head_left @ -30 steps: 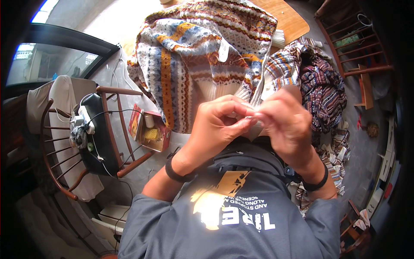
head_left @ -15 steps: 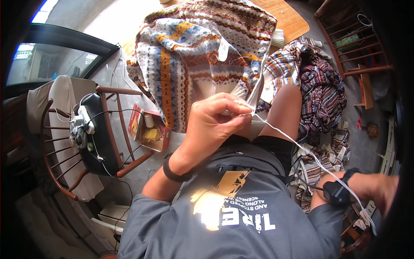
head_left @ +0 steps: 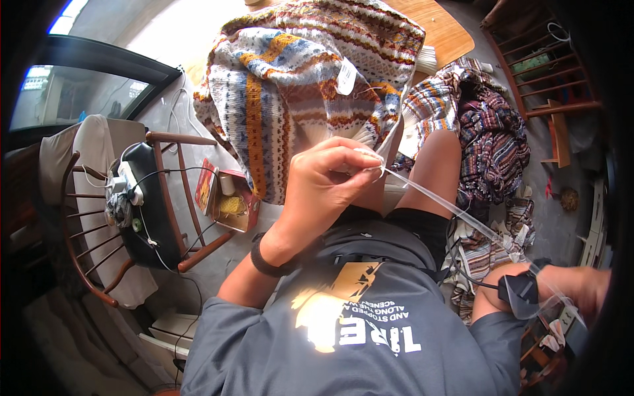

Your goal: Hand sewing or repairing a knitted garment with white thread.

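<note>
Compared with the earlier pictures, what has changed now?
The right hand has swung away from the left hand, out to the right; its grip is unclear. White thread now stretches rightward from the left hand's pinch. The patterned sweater and the chair stayed put.

A fisheye camera is looking steeply down from the person's head, close above the shirt (head_left: 277,360), facing out over the left hand (head_left: 330,175) toward the sweater (head_left: 257,119), and bending straight edges outward.
</note>
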The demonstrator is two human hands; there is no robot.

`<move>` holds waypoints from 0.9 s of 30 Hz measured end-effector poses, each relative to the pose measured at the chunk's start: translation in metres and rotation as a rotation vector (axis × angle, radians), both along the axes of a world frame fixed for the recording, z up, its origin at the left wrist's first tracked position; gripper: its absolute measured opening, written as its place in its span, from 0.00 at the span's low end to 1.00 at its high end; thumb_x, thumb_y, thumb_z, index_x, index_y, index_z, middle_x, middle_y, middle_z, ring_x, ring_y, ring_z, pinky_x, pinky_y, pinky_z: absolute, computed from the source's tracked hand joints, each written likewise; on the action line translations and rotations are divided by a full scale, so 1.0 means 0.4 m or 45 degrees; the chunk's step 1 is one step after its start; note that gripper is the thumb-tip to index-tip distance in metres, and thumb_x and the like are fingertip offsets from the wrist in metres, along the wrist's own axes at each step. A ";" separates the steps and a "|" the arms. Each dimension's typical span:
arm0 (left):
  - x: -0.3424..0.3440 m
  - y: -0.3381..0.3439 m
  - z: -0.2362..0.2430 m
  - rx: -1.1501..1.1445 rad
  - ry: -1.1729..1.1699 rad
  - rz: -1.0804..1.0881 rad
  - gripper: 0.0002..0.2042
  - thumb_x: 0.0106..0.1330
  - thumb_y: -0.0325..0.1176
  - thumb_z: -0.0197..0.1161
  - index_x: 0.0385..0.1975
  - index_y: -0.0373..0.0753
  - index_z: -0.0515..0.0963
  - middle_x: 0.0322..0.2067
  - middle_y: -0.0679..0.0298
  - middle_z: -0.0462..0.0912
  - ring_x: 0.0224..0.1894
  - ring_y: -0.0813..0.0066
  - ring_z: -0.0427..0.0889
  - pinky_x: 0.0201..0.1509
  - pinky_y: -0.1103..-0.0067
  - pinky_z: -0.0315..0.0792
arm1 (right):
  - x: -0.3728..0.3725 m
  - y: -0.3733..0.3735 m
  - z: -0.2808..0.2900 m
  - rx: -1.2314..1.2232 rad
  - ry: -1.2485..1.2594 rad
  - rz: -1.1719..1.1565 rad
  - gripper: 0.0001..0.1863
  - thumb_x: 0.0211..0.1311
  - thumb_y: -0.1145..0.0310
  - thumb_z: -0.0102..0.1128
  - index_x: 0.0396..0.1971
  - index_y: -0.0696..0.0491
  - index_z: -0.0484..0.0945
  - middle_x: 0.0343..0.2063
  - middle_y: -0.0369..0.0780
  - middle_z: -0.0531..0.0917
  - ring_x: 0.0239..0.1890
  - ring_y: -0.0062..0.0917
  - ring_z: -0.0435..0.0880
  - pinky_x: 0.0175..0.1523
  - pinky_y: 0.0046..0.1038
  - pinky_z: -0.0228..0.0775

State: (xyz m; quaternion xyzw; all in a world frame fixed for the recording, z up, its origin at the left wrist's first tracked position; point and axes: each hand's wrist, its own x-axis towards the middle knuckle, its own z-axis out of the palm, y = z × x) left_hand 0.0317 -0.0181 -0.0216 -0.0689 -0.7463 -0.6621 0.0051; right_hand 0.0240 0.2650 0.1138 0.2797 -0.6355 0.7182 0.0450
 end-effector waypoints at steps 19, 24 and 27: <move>0.004 0.010 0.023 -0.023 0.070 -0.035 0.08 0.61 0.20 0.72 0.39 0.35 0.89 0.40 0.59 0.89 0.40 0.77 0.88 0.42 0.81 0.82 | -0.051 -0.200 -0.233 0.834 0.151 -0.128 0.05 0.59 0.79 0.68 0.33 0.56 0.81 0.29 0.43 0.81 0.32 0.37 0.84 0.37 0.33 0.75; 0.004 0.010 0.024 -0.034 0.070 -0.040 0.08 0.61 0.20 0.72 0.39 0.36 0.89 0.40 0.59 0.89 0.40 0.76 0.88 0.42 0.81 0.82 | -0.043 -0.200 -0.226 0.915 0.156 -0.190 0.06 0.57 0.80 0.69 0.34 0.56 0.83 0.28 0.42 0.81 0.31 0.38 0.84 0.35 0.34 0.75; 0.004 0.010 0.024 -0.047 0.072 -0.037 0.08 0.60 0.20 0.72 0.39 0.36 0.89 0.40 0.59 0.89 0.40 0.76 0.88 0.42 0.81 0.82 | -0.044 -0.200 -0.227 0.928 0.168 -0.213 0.06 0.56 0.80 0.69 0.34 0.56 0.84 0.28 0.42 0.81 0.30 0.38 0.84 0.34 0.34 0.75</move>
